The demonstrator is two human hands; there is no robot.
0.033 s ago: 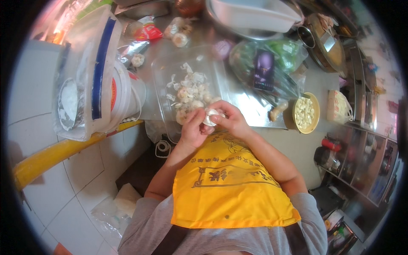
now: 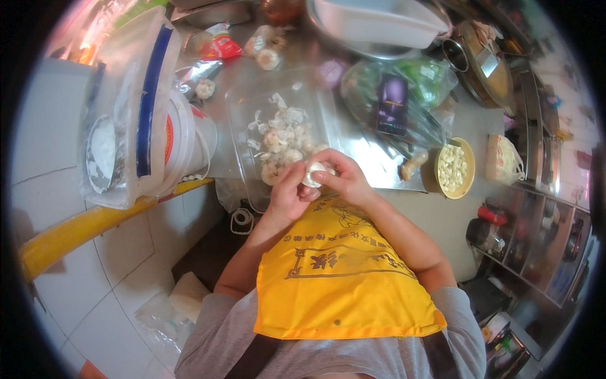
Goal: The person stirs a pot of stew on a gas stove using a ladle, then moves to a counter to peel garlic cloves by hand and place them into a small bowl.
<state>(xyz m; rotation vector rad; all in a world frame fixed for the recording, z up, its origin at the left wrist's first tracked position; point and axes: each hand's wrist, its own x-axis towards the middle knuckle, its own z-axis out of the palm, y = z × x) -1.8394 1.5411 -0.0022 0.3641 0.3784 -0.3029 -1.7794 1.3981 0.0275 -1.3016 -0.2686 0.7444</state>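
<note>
Between my two hands I hold a white garlic bulb (image 2: pixel 312 175) at the near edge of the counter, over my yellow apron. My left hand (image 2: pixel 290 192) grips it from one side with bent fingers. The thumb of my right hand (image 2: pixel 344 179) presses on its top, and the other fingers curl behind it. Just beyond, a clear plastic tray (image 2: pixel 237 112) holds several garlic bulbs and loose papery skins (image 2: pixel 291 117). To the right, a yellow bowl (image 2: pixel 467 163) contains many pale peeled cloves (image 2: pixel 451 168). A piece of ginger root (image 2: pixel 413 165) lies beside that bowl.
A phone (image 2: pixel 392 105) rests on a plastic bag of greens (image 2: pixel 424 79). White buckets (image 2: pixel 183 145) and a large clear bin (image 2: pixel 136 107) stand left, above a yellow pipe (image 2: pixel 95 237). More garlic (image 2: pixel 267 59), a red onion (image 2: pixel 330 73) and a white basin (image 2: pixel 379 22) sit farther back.
</note>
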